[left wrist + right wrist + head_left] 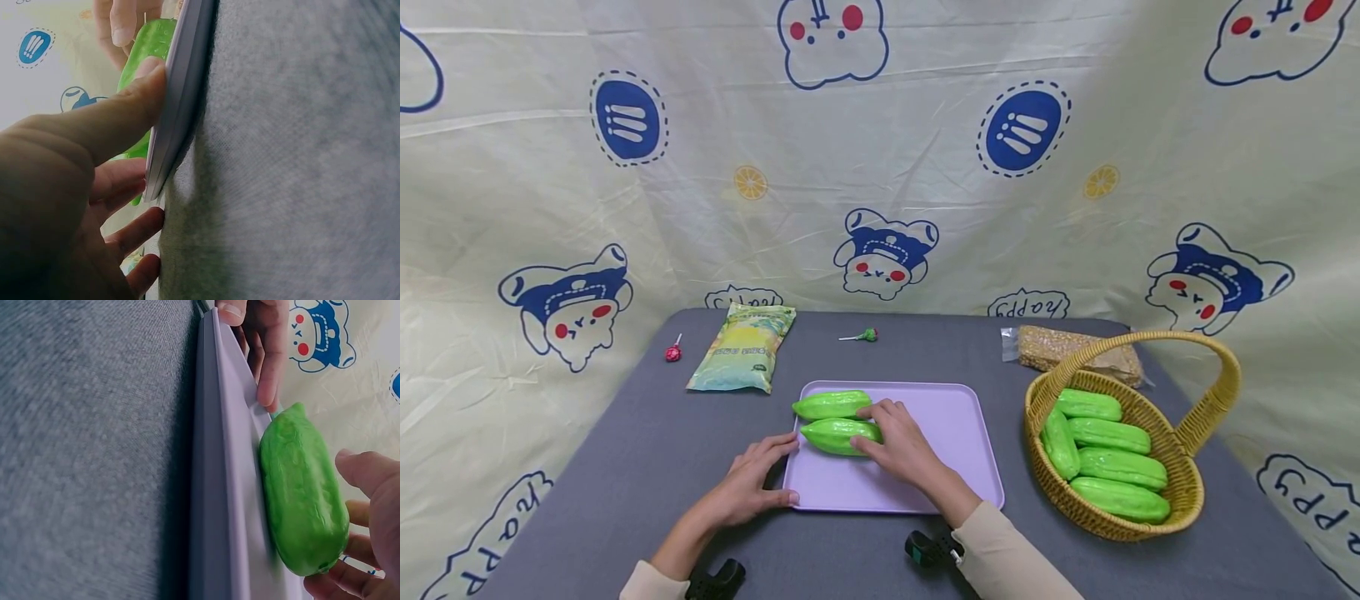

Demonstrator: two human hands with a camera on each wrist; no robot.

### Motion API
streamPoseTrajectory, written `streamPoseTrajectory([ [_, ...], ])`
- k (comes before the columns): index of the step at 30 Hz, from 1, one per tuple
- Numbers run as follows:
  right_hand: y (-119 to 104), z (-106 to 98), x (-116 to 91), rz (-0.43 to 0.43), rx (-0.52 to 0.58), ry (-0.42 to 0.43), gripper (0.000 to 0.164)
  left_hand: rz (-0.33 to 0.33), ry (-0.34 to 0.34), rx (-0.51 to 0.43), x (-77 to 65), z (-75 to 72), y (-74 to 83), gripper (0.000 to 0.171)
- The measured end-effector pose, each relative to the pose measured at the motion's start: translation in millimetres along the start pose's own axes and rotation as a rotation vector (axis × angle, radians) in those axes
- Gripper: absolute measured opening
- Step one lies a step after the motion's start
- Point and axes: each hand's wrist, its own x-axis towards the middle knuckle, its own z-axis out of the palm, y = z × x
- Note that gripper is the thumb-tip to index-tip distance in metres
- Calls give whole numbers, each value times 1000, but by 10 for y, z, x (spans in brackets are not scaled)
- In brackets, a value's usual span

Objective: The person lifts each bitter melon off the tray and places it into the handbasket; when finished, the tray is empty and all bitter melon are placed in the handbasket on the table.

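Note:
Two glossy green cucumber-shaped vegetables, a rear one and a front one, lie side by side on the left part of a lilac tray. My right hand is at their right ends. In the right wrist view its thumb stands apart from the near vegetable, while its fingers are close to the blunt end; contact is partly hidden. My left hand rests at the tray's left side, fingers extended. The left wrist view has its thumb against the tray rim.
Right of the tray stands a wicker basket with several more green vegetables. Behind it lies a clear bag of tan grains. A yellow-green packet, a red lollipop and a green lollipop lie toward the back.

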Motion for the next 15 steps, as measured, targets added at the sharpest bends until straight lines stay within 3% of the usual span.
streamPoseTrajectory([
  [15,15,38,-3,42,38,-79,35,31,13,18,6,12,-17,73],
])
